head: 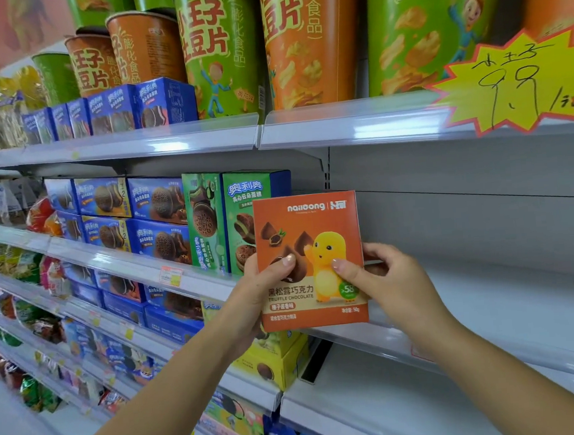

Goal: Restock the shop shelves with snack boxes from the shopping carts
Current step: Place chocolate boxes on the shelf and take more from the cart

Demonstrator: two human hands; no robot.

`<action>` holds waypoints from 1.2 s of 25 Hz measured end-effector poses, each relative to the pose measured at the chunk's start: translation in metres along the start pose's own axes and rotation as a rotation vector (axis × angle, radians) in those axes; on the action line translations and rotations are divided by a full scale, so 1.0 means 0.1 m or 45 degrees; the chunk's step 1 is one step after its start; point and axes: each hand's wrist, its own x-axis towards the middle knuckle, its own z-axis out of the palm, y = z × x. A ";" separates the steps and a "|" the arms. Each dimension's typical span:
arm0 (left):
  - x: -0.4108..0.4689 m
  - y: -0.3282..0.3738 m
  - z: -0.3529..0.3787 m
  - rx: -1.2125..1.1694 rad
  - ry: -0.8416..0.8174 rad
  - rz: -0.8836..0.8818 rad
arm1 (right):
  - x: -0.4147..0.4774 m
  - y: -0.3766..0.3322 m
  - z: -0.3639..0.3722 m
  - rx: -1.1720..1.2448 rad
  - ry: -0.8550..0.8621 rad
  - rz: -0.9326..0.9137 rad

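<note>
Orange truffle-chocolate box [311, 260] held upright, face outward, by left hand [250, 295] and right hand [387, 285], both gripping its edges, beside green boxes [244, 217], probably for squaring on the shelf [490, 287].

Tall green tubs [221, 51] and orange tubs [303, 44] of potato chips stand in a row at twelve o'clock — a yellow starburst price sign [515, 86] with handwritten figures hangs at two. Blue cookie boxes [157, 200] stack at nine, green cookie boxes [207, 223] just beside them; bagged snacks [18, 262] crowd the edge at eight.
</note>
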 end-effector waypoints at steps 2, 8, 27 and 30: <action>-0.03 -0.01 0.12 -0.002 -0.065 -0.015 | -0.04 0.06 -0.15 0.051 0.050 0.080; -0.02 -0.12 0.34 -0.015 -0.142 -0.089 | -0.16 0.24 -0.52 0.451 -0.105 0.338; 0.15 0.25 -0.14 -0.103 0.520 0.161 | 1.77 0.42 -0.35 0.643 0.272 0.284; 0.15 0.26 -0.15 -0.089 0.548 0.159 | 1.91 0.58 -0.18 0.479 -0.002 0.351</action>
